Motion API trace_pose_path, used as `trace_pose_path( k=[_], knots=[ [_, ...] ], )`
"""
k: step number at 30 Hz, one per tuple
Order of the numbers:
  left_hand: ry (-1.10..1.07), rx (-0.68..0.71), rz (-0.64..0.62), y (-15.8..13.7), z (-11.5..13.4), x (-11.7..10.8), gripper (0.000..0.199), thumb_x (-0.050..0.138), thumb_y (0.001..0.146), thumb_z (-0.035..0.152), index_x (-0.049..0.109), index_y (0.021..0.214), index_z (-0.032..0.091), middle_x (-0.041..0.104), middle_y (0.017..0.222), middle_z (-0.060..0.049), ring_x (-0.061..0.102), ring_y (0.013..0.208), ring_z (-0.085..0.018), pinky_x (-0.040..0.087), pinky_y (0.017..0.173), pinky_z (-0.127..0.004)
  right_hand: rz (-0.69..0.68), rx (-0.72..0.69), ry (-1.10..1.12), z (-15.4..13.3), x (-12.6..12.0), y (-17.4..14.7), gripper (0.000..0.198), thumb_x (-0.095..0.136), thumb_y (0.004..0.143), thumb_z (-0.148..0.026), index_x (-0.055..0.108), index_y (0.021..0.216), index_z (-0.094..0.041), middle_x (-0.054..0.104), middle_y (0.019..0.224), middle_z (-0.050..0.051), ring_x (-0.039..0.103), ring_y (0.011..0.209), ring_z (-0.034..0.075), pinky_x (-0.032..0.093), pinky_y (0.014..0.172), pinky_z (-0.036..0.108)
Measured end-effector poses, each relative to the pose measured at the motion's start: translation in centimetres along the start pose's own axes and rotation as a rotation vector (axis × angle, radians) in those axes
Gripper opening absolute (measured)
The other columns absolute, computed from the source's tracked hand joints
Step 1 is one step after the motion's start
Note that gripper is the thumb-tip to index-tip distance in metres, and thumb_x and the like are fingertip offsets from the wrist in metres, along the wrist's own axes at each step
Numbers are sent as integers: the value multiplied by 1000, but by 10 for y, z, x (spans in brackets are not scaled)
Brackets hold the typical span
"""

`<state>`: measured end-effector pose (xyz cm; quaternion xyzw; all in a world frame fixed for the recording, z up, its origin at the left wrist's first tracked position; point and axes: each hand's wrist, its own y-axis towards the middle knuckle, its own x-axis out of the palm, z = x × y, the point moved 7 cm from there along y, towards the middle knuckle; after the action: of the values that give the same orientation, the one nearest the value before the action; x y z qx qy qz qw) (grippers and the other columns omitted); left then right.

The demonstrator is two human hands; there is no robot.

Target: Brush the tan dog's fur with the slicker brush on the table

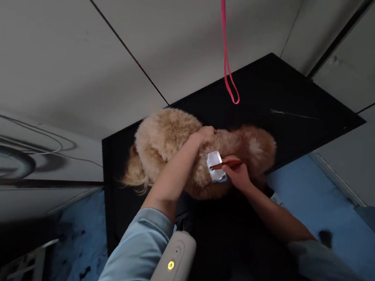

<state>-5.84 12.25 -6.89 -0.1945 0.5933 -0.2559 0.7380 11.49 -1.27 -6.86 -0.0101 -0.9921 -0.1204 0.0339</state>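
I see a fluffy tan dog (173, 143) standing on a black desk (282, 102), its body running across the desk from left to right in my view. My left hand (204, 135) rests on top of the dog's back, about midway along it, fingers curled down into the curly coat and gripping the fur; the forearm crosses over the dog's near flank, with a light blue sleeve (138, 254) rolled up below the elbow.

My right hand (238, 174) sits just beside the dog's near side, a little to the right of the left hand and lower. It is closed around the orange handle of a slicker brush (216, 167), whose silvery rectangular head lies flat against the coat between my two hands. So the dog is under the left hand and pressed against the brush that the right hand holds; the two hands are near each other but apart.

A pink leash loop (231, 84) hangs from above, dangling over the desk just behind the dog, not touching it as far as I can tell. A pale device with a lit yellow dot (172, 267) shows at the bottom edge, close to my chest. Blue floor (323, 209) lies around the desk, with dark tufts scattered on it.
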Motion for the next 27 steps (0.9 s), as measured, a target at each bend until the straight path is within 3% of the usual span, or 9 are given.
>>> trace_pose_path(
  k=[2, 6, 10, 12, 15, 19, 21, 24, 27],
  knots=[
    [39, 3, 21, -3, 3, -1, 36, 64, 86, 23, 75, 117, 8, 72, 118, -18, 67, 116, -29, 48, 99, -27, 113, 30, -26, 5, -14, 0, 20, 74, 80, -42, 67, 82, -24, 69, 82, 2, 70, 83, 21, 58, 82, 40],
    [83, 15, 77, -6, 9, -4, 41, 53, 95, 34, 75, 119, 8, 70, 121, -22, 65, 121, -34, 48, 101, -33, 395, -200, -127, -19, -49, -5, 13, 74, 83, -34, 65, 80, -25, 69, 89, 3, 69, 98, 23, 54, 96, 45],
    [136, 24, 152, -13, 11, -9, 44, 48, 98, 38, 69, 125, 10, 70, 122, -20, 66, 118, -33, 50, 99, -34, 159, -109, -95, -16, -26, -1, 13, 70, 86, -38, 67, 84, -25, 71, 86, 3, 70, 85, 21, 58, 83, 39],
    [174, 33, 182, -17, 10, -9, 44, 46, 98, 40, 68, 123, 11, 71, 119, -19, 67, 115, -32, 50, 97, -33, 227, -76, -105, -14, -30, 1, 14, 70, 86, -39, 67, 86, -25, 70, 83, 2, 70, 83, 21, 58, 83, 40],
    [204, 85, 227, -25, 11, -8, 47, 43, 99, 42, 64, 130, 15, 71, 120, -17, 67, 115, -31, 51, 97, -34, 406, -219, -105, -24, -43, -3, 11, 71, 85, -36, 66, 84, -26, 72, 91, 3, 70, 99, 23, 52, 101, 48],
    [250, 79, 283, -35, 9, -6, 51, 38, 100, 43, 59, 141, 22, 69, 126, -15, 67, 115, -33, 52, 97, -41, 131, -127, -9, -15, -22, 3, 8, 69, 87, -34, 69, 90, -26, 75, 91, 3, 72, 89, 22, 56, 92, 46],
    [285, 48, 275, -38, 7, -5, 50, 36, 100, 44, 68, 130, 20, 71, 122, -15, 68, 114, -34, 53, 96, -42, 189, -84, -8, -11, -27, 5, 10, 68, 87, -35, 68, 89, -25, 75, 90, 3, 71, 85, 21, 58, 87, 44],
    [322, 42, 286, -43, 7, -5, 51, 35, 100, 44, 73, 116, 15, 72, 117, -18, 68, 112, -35, 53, 96, -42, 379, -209, -43, -20, -42, 4, 12, 72, 85, -36, 66, 83, -26, 74, 96, 4, 70, 99, 23, 52, 100, 48],
    [339, 48, 297, -47, 6, -1, 50, 36, 99, 42, 73, 113, 12, 72, 115, -19, 68, 110, -35, 52, 95, -43, 217, -125, -18, -12, -30, 9, 12, 71, 84, -37, 67, 86, -26, 75, 96, 4, 70, 98, 23, 54, 98, 47]
  ],
)
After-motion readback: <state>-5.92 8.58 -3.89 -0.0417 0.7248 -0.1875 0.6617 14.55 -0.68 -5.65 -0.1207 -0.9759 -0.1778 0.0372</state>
